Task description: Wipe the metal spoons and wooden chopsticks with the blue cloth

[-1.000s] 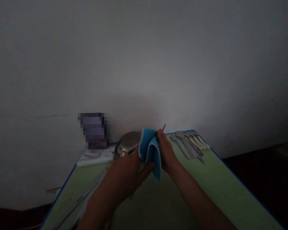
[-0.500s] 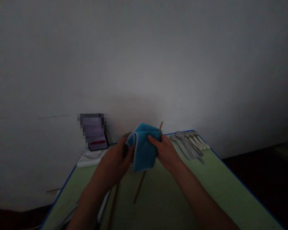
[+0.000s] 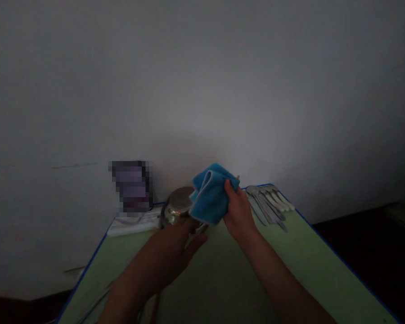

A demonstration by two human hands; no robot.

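A folded blue cloth (image 3: 211,198) with a pale edge is wrapped around a thin wooden stick, which looks like a chopstick (image 3: 238,178); only its upper tip shows clearly past the cloth. My right hand (image 3: 238,209) grips cloth and stick together, thumb pressed on the front. Below and left of the cloth is my left hand (image 3: 180,240), its thumb stretched out and apart from the fingers. Some of its fingertips are hidden or dim near the stick's lower part. Behind that hand, an upturned shiny metal pot (image 3: 180,200) stands at the table's back edge.
Several metal spoons (image 3: 261,207) and pale-handled forks (image 3: 276,198) lie at the back right of the green table (image 3: 310,270). A phone (image 3: 133,186) leans against the wall, above a white folded item (image 3: 131,225). Another brown stick (image 3: 155,306) lies near my left forearm.
My left hand has let go of the cloth and moved down, uncovering the pot. The cloth has shifted right and slightly up in my right hand, with less of the stick showing.
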